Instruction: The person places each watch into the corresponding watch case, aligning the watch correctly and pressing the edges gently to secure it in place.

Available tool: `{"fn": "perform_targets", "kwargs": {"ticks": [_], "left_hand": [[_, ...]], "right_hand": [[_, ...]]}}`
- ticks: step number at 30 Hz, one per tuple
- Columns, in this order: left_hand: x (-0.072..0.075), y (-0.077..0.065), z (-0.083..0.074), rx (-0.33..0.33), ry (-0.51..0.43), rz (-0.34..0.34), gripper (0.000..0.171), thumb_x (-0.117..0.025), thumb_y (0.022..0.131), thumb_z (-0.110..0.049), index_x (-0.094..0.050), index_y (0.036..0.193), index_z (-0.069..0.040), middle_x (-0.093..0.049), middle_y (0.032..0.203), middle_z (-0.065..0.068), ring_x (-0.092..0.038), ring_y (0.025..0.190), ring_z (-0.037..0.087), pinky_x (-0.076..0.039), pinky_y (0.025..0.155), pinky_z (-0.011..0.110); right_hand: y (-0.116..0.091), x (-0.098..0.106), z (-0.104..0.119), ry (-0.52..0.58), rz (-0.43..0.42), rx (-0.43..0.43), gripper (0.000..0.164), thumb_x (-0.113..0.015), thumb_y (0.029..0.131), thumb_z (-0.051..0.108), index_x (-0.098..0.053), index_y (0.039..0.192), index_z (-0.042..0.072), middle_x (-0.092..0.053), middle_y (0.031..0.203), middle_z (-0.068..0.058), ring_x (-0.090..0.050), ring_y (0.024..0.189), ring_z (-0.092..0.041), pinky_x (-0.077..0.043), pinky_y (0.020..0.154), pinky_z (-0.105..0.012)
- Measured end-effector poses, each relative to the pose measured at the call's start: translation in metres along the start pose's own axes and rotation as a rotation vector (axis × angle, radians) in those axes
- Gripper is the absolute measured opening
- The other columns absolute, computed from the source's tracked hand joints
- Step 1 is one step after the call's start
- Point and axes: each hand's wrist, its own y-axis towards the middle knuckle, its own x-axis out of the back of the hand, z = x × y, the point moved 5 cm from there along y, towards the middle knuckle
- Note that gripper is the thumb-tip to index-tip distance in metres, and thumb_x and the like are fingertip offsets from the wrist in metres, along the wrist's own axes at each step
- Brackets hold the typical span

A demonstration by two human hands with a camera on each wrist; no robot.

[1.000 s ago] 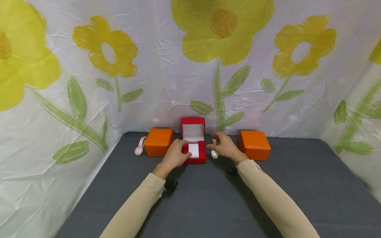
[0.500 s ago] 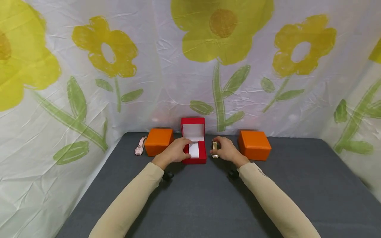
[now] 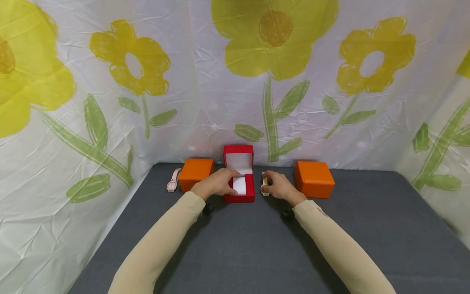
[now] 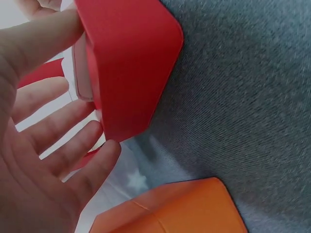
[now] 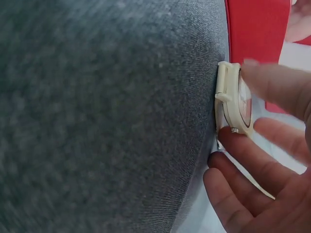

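Observation:
A red watch box stands with its lid up, showing a white cushion inside. My left hand lies over its left side, thumb at the front and forefinger farther back. In the left wrist view the thumb reaches across the red box, and the other fingers are spread beside it. Right of the box, my right hand holds a cream wristwatch on the table. The right wrist view shows the thumb over the watch and fingers curled at its side; part of the strap is hidden.
An orange box sits left of the red one, partly behind my left hand. Another orange box is beyond my right hand. A pink wristwatch lies at the far left. The flowered cloth hangs behind the grey table.
My right hand has come down onto the cream wristwatch, its fingers closing round it. The left hand has shifted slightly at the red box, its forearm lower and farther left.

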Motion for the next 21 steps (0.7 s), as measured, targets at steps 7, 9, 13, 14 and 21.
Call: {"fn": "perform_targets", "kwargs": {"ticks": [7,9,13,14,21], "left_hand": [[0.000,0.002,-0.002,-0.002,0.013,0.003,0.065,-0.081,0.076,-0.030,-0.055,0.135,-0.017,-0.058,0.127,0.003,-0.051,0.105,0.020,-0.043,0.099,0.035],[-0.001,0.001,-0.002,-0.002,0.011,-0.011,0.065,-0.081,0.076,-0.030,-0.056,0.134,-0.016,-0.058,0.126,0.003,-0.051,0.105,0.020,-0.043,0.099,0.036],[-0.002,0.001,-0.002,-0.012,0.014,-0.042,0.067,-0.081,0.075,-0.029,-0.054,0.134,-0.012,-0.057,0.127,0.006,-0.051,0.108,0.022,-0.042,0.100,0.037],[-0.002,0.000,-0.002,-0.013,0.015,-0.049,0.070,-0.081,0.075,-0.029,-0.052,0.135,-0.011,-0.056,0.128,0.007,-0.050,0.109,0.022,-0.042,0.100,0.037],[-0.002,-0.005,-0.004,-0.029,0.006,-0.108,0.080,-0.080,0.076,-0.029,-0.040,0.143,-0.010,-0.044,0.133,0.010,-0.052,0.107,0.024,-0.044,0.098,0.037]], "right_hand": [[-0.001,-0.003,0.001,-0.068,0.045,0.040,0.046,-0.080,0.076,0.021,-0.065,0.118,0.010,-0.063,0.096,-0.009,-0.054,0.083,-0.023,-0.048,0.080,-0.039],[-0.001,-0.005,0.002,-0.086,0.046,0.070,0.043,-0.081,0.075,0.020,-0.067,0.115,0.010,-0.062,0.092,-0.009,-0.053,0.081,-0.023,-0.048,0.078,-0.038],[-0.003,-0.005,0.005,-0.095,0.034,0.124,0.041,-0.081,0.075,0.017,-0.067,0.113,0.008,-0.060,0.093,-0.010,-0.052,0.082,-0.023,-0.048,0.078,-0.039],[-0.003,-0.005,0.006,-0.093,0.028,0.138,0.041,-0.080,0.075,0.016,-0.067,0.113,0.007,-0.060,0.094,-0.011,-0.052,0.082,-0.023,-0.048,0.077,-0.039],[-0.005,-0.004,0.011,-0.056,0.000,0.192,0.035,-0.075,0.076,0.005,-0.066,0.109,0.003,-0.058,0.095,-0.012,-0.053,0.081,-0.021,-0.049,0.074,-0.036]]}}
